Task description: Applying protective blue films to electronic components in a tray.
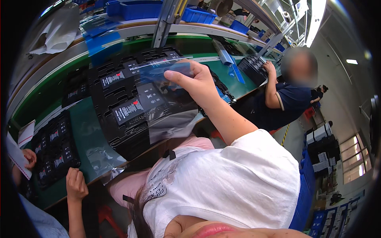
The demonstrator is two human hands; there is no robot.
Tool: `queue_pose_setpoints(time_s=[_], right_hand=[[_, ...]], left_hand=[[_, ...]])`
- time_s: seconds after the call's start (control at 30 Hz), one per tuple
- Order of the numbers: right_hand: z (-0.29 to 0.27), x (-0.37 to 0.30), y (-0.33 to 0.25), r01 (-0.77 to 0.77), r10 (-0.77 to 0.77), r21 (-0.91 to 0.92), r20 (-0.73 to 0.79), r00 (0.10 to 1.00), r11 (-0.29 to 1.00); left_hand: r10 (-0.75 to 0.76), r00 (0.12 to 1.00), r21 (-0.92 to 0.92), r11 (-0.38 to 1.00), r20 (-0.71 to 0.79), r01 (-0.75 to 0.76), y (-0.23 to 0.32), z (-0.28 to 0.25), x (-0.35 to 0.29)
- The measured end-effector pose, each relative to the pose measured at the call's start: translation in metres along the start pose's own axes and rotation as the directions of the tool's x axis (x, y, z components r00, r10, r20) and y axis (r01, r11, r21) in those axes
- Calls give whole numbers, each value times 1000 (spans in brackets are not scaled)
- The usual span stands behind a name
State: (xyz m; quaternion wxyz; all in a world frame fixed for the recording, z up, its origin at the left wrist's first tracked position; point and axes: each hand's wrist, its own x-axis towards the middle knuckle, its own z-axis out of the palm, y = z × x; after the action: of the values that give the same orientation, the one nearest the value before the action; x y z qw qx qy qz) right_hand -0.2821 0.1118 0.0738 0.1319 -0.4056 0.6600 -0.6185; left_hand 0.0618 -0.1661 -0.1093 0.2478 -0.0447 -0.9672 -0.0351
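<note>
My right hand (194,81) pinches a clear, partly bluish plastic film (172,125), thumb on top. The film hangs over a stack of black moulded trays (119,144). In the top tray lie several flat black battery packs (127,111) with printed labels, some seen through the film. My left hand (76,185) is closed in a fist at the table's near edge, beside a lower black tray (59,137) holding similar packs. Whatever its fingers may hold is hidden.
At the far left another person's hand (28,158) holds a white sheet (18,152). A co-worker in dark blue (285,99) handles black trays (252,69) at the right. Loose clear film (103,156) lies on the green table (85,127). Blue bins (135,10) fill the shelf behind.
</note>
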Motion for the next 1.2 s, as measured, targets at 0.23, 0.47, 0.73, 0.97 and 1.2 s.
queue_pose_setpoints(time_s=[0.23, 0.47, 0.73, 0.97, 1.2], right_hand=[[2, 2, 2, -11, 11, 39, -12, 1000, 999], [1, 3, 1, 32, -32, 1, -12, 999, 999], [-1, 1, 1, 2, -1, -21, 9, 1000, 1000], [-3, -5, 0, 47, -46, 63, -22, 999, 997], [-4, 2, 11, 97, -117, 297, 50, 992, 950]], left_hand=[[-241, 966, -135, 959, 89, 251, -8, 11, -20], [-256, 964, -145, 954, 71, 264, -27, 32, -44], [-92, 994, -27, 995, 56, 94, -5, 5, -13], [-56, 996, 24, 998, 68, 55, -17, 13, -24], [-365, 904, -80, 917, 224, 390, 30, 9, -32]])
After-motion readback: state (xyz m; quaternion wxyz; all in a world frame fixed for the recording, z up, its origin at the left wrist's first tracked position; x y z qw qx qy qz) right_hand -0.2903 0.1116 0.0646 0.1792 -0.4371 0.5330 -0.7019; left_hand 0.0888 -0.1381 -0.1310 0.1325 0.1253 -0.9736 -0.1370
